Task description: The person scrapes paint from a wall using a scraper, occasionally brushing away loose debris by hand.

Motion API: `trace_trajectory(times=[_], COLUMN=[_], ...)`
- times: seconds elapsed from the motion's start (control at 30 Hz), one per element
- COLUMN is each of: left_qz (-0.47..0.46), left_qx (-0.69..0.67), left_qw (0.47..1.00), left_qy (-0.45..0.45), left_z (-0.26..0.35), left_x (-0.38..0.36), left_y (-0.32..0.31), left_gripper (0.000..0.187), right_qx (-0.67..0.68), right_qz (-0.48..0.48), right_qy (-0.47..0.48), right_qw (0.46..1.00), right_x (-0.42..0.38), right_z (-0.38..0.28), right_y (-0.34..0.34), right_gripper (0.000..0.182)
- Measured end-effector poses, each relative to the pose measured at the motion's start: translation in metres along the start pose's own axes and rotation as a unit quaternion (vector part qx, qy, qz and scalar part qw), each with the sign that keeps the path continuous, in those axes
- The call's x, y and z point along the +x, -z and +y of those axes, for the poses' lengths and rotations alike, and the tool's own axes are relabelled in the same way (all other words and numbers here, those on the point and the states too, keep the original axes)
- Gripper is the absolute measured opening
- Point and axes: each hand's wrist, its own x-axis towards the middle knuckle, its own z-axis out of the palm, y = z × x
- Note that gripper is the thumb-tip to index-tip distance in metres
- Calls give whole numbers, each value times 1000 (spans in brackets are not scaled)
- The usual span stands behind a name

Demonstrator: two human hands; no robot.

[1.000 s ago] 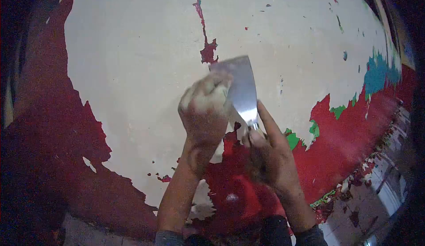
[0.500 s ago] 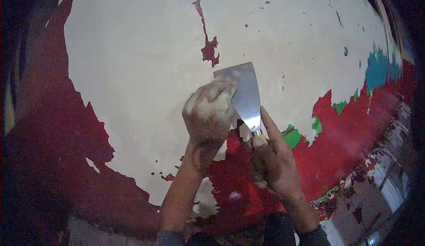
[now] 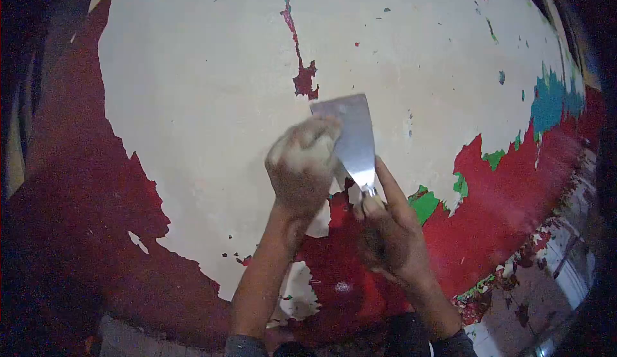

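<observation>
A paint scraper [image 3: 355, 135] with a wide metal blade and a short pale handle is held up in front of the wall. My right hand [image 3: 395, 238] is closed around its handle, with the index finger stretched along the side near the base of the blade. My left hand [image 3: 303, 158], dusted white and blurred, is closed with its bent fingers against the left part of the blade. The thumb of that hand is hidden. Behind both hands is the large pale scraped surface [image 3: 205, 100], bordered below by red paint [image 3: 475, 228].
A dark red patch [image 3: 306, 80] with a thin streak rises above the blade. Green paint [image 3: 424, 205] and blue-green paint [image 3: 547, 103] remain at the right edge of the pale area. Paint flakes [image 3: 475, 305] lie on the tiled floor [image 3: 514, 325] at lower right.
The scraper and my right hand have shifted slightly left and down. My left hand stays at the blade and is more blurred. The view has moved a little.
</observation>
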Motion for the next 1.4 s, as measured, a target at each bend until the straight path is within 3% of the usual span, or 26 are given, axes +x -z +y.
trace_trajectory(times=[0.17,0.2,0.3,0.33,0.4,0.5,0.6,0.7,0.8,0.9,1.0,1.17,1.2,1.3,1.4], left_qz=[4,-41,-15,23,12,-6,5,-10,1,-9,6,36,-6,17,30], left_qx=[0,-2,-10,-16,-15,-14,-15,-22,-1,-3,-2,-8,23,-24,-9], left_qw=[1000,999,1000,999,1000,1000,1000,1000,1000,1000,1000,999,999,1000,1000], left_qy=[-17,-2,8,-18,-15,7,0,-1,6,29,6,12,27,7,-1], left_z=[1,7,4,0,5,5,3,9,3,8,9,0,9,9,4], left_x=[11,1,-6,4,8,0,5,-1,8,17,5,26,23,0,17], left_y=[1,5,-1,-4,-1,0,2,1,-2,1,-1,-4,4,-3,-5], left_gripper=[12,13,14,13,14,16,20,24,25,23,21,20,19,19,19], right_qx=[-2,18,-29,-16,6,-54,-58,-53,-69,-137,-32,-122,-132,-25,-101], right_qz=[28,23,0,4,11,24,12,14,0,11,-14,0,-7,-31,18], right_qy=[-10,-23,33,26,10,-28,26,-1,65,34,-12,56,61,59,33], right_qw=[1000,999,999,1000,1000,998,998,998,996,990,999,991,989,997,994], right_x=[3,-5,0,1,3,-10,3,-5,11,19,-4,17,14,5,17], right_z=[-6,-8,8,6,-5,-10,-5,-5,7,-12,-15,-10,-15,5,-8], right_y=[-2,-2,3,2,0,-2,0,5,8,3,6,6,4,9,4], right_gripper=[61,61,60,59,58,58,58,58,58,58,59,63,66,58,58])
